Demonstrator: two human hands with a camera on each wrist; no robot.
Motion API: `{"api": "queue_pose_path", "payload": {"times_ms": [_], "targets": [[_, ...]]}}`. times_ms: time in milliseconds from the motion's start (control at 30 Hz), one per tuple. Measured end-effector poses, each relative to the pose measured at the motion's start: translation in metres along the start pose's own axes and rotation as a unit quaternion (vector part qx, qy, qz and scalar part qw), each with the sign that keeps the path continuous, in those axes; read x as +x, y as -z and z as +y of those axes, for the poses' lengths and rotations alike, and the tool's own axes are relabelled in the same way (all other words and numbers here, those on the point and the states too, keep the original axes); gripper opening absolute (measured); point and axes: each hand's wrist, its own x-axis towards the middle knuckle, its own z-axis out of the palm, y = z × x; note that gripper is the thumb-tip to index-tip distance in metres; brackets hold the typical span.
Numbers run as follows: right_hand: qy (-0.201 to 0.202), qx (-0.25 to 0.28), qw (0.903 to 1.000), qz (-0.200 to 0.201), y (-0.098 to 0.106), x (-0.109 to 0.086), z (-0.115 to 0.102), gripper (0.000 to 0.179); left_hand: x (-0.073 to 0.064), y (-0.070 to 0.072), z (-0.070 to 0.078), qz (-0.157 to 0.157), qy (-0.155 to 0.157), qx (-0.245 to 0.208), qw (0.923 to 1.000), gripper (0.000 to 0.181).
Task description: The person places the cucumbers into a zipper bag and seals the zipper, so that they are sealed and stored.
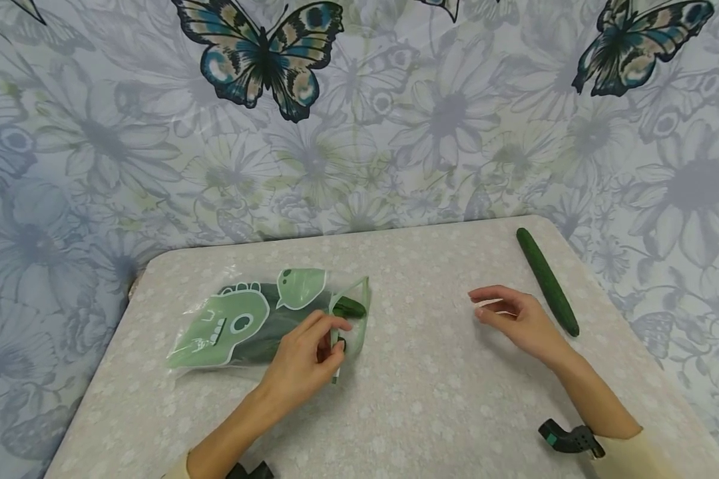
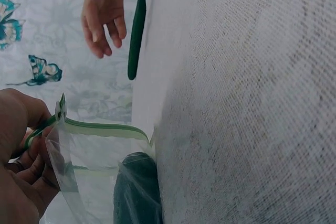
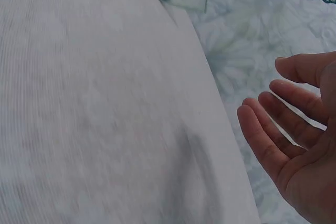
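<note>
A clear zip bag (image 1: 302,289) with green cartoon prints lies on the left of the table, its mouth facing right. Inside it are dark green cucumbers; the end of one cucumber (image 1: 349,307) shows at the opening, and the left wrist view shows a cucumber (image 2: 137,190) through the plastic. My left hand (image 1: 305,352) pinches the green-edged rim of the bag's mouth, holding it raised. On the right, my right hand (image 1: 515,322) hovers above the table with loosely bent fingers, holding nothing. Just beyond it a single cucumber (image 1: 548,282) lies near the right edge.
The table (image 1: 419,399) has a pale floral cover. Behind it hangs a backdrop (image 1: 443,120) with flowers and butterflies. A dark wrist camera mount (image 1: 569,439) sits on the right wrist.
</note>
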Motion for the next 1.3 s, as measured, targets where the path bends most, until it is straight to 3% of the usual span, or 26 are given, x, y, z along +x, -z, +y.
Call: {"api": "queue_pose_path", "payload": {"times_ms": [200, 367, 567, 667, 833, 933, 1100, 1300], "targets": [[-0.030, -0.028, 0.9977, 0.053, 0.035, -0.017, 0.004, 0.042, -0.001, -0.001, -0.002, 0.010, -0.013, 0.005, 0.9999, 0.029], [-0.079, -0.136, 0.9809, 0.114, 0.061, -0.031, 0.011, 0.048, -0.001, -0.002, -0.001, 0.010, -0.009, 0.007, 0.9999, 0.029], [-0.135, -0.175, 0.9644, 0.145, 0.084, -0.041, 0.027, 0.059, 0.000, -0.002, 0.000, 0.003, -0.009, 0.002, 1.0000, 0.029], [-0.178, -0.189, 0.9562, 0.136, 0.093, -0.041, 0.037, 0.069, -0.001, -0.001, 0.000, 0.005, -0.007, 0.001, 1.0000, 0.030], [-0.218, -0.194, 0.9541, 0.067, 0.103, -0.040, 0.052, 0.081, -0.001, 0.000, 0.001, 0.004, 0.002, -0.001, 1.0000, 0.030], [-0.219, -0.211, 0.9519, 0.039, 0.104, -0.039, 0.057, 0.084, -0.001, 0.001, 0.001, 0.005, 0.003, -0.001, 1.0000, 0.030], [-0.206, -0.264, 0.9414, 0.037, 0.101, -0.035, 0.057, 0.077, -0.002, 0.001, 0.000, 0.006, -0.003, -0.003, 1.0000, 0.030], [-0.202, -0.288, 0.9357, 0.027, 0.100, -0.031, 0.053, 0.073, -0.003, 0.001, -0.001, 0.008, -0.001, -0.001, 1.0000, 0.029]]}}
